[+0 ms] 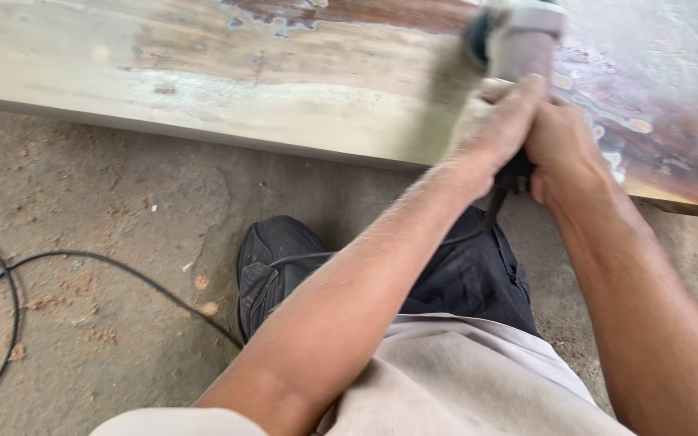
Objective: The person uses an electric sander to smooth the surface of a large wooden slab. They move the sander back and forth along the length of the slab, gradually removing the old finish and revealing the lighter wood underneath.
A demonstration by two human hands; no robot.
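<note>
Slab: A long wooden slab (228, 89), pale and patchy with dark reddish stains toward its right end, lies across the top of my view, just above the floor.
Floor: Bare concrete floor (107, 210) strewn with sawdust and wood chips runs beneath the slab.
Arms: Both my bare forearms reach out from the lower right toward the slab.
Cable: A black power cable (82, 262) loops over the floor at left and runs toward my foot.
Shoe: My dark shoe (272, 262) is planted on the concrete, just short of the slab's edge.
Grinder: A grey handheld power sander or grinder (519, 40), blurred, sits on the slab's surface at top right.
Left hand: My left hand (498, 129) has its fingers wrapped tight around the tool's body.
Right hand: My right hand (563, 149) is clenched around the dark rear handle, touching the left.
</note>
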